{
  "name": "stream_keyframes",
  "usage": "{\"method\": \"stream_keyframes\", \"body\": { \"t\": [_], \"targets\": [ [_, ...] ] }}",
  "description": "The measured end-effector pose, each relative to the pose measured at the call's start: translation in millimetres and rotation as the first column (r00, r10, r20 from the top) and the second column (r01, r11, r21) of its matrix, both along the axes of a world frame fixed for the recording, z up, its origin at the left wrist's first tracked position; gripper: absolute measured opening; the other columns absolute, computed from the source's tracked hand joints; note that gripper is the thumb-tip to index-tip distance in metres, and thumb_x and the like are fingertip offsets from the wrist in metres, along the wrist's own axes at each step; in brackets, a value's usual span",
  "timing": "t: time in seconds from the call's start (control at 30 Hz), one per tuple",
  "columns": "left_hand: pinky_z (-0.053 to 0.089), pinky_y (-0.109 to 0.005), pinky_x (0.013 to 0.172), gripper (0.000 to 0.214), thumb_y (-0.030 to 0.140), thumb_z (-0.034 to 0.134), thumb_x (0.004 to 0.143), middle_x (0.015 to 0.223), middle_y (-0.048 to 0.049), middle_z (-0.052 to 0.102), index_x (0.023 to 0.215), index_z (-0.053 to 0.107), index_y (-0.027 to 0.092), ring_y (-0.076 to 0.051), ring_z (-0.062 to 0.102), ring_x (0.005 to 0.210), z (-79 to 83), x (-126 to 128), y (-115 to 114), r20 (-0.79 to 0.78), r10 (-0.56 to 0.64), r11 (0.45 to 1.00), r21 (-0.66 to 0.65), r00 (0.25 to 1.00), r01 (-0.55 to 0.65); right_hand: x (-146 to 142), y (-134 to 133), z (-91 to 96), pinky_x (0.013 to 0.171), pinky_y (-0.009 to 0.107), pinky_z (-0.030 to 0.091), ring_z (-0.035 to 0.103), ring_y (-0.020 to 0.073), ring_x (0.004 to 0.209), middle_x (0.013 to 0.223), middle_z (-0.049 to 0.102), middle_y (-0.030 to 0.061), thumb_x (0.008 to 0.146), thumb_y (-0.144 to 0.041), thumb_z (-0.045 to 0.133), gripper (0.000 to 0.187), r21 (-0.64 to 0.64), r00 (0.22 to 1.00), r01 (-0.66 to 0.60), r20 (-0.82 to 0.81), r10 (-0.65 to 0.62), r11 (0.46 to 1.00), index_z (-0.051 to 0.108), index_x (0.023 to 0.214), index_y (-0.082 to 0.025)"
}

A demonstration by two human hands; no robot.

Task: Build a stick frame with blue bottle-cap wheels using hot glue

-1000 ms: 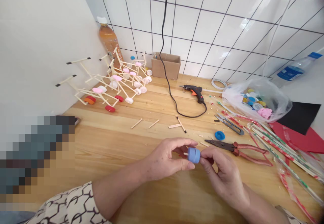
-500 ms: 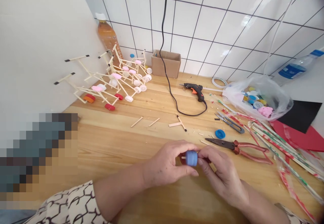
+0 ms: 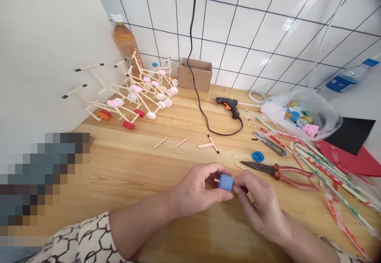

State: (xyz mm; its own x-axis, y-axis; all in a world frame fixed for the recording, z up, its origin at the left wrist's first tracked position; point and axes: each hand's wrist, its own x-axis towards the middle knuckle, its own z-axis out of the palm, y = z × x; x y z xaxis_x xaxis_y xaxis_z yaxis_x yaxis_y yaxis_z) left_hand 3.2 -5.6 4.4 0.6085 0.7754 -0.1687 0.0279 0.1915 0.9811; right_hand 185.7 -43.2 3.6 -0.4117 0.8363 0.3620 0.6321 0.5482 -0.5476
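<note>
Blue bottle caps [image 3: 225,182], apparently two pressed together, sit between the thumb and fingers of my left hand [image 3: 201,187]. A short pale stick [image 3: 217,180] pokes out of their left side. My right hand [image 3: 260,201] is closed in a pinch at the caps' right side; whatever lies between its fingertips is hidden. Just beyond the hands are a loose blue cap [image 3: 258,156], long-nose pliers [image 3: 279,170] with reddish handles, and a T-shaped piece of sticks [image 3: 209,144] with black ends. Two loose sticks [image 3: 161,142] lie further left.
Several stick-and-cap models [image 3: 133,92] stand at the back left by a tea bottle [image 3: 126,43]. Behind are a cardboard box [image 3: 195,75] and a corded glue gun [image 3: 228,106]. Snips [image 3: 270,143], a bag of caps [image 3: 303,114] and wrapped sticks [image 3: 333,171] occupy the right.
The blue caps have tilted slightly in my left hand, and more of the stick shows on their left. My right hand stays pinched at their right side.
</note>
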Motion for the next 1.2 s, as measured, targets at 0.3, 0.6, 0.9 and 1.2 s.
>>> {"method": "stream_keyframes", "body": {
  "t": [0.3,0.6,0.9,1.2],
  "targets": [
    [0.047,-0.028,0.075,0.026,0.032,0.065,0.075,0.089,-0.0052,0.063,0.094,0.059,0.014,-0.014,0.059,0.079,-5.7,-4,11,0.133,0.075,0.994,-0.086,0.988,-0.064,5,7,7.2,0.050,0.022,0.038,0.047,0.0111,0.055,0.064,0.051,-0.0018,0.088,-0.015,0.042,0.013,-0.144,0.997,0.056,-0.051,-0.064,0.988,0.049,0.080,-0.020],
    [0.031,-0.018,0.048,0.028,0.040,0.056,0.079,0.054,0.0046,0.047,0.071,0.055,0.014,-0.007,0.042,0.050,-2.4,-6,13,-0.066,-0.005,0.998,-0.063,0.998,0.001,5,7,4.5,0.053,0.024,0.041,0.051,0.0127,0.059,0.066,0.054,-0.0004,0.086,-0.012,0.042,0.012,-0.009,0.998,0.070,0.003,-0.070,0.997,0.048,0.082,-0.021],
    [0.028,-0.020,0.048,0.023,0.033,0.047,0.084,0.056,0.0055,0.039,0.070,0.049,0.016,-0.008,0.035,0.051,0.5,-6,9,-0.131,-0.016,0.999,0.049,0.991,0.022,5,1,3.7,0.060,0.026,0.049,0.057,0.0144,0.067,0.085,0.063,0.0037,0.084,-0.024,0.054,0.029,-0.071,0.998,0.068,0.004,-0.068,0.995,0.045,0.111,-0.022],
    [0.033,-0.021,0.058,0.022,0.027,0.038,0.088,0.065,0.0032,0.044,0.070,0.047,0.016,-0.010,0.040,0.062,0.8,-4,3,-0.219,-0.040,0.961,0.260,0.975,0.097,0,-1,-0.7,0.057,0.026,0.050,0.061,0.0146,0.061,0.078,0.067,0.0046,0.088,-0.028,0.052,0.021,0.037,0.998,0.057,-0.006,-0.056,0.998,0.052,0.107,-0.021]
  ]
}}
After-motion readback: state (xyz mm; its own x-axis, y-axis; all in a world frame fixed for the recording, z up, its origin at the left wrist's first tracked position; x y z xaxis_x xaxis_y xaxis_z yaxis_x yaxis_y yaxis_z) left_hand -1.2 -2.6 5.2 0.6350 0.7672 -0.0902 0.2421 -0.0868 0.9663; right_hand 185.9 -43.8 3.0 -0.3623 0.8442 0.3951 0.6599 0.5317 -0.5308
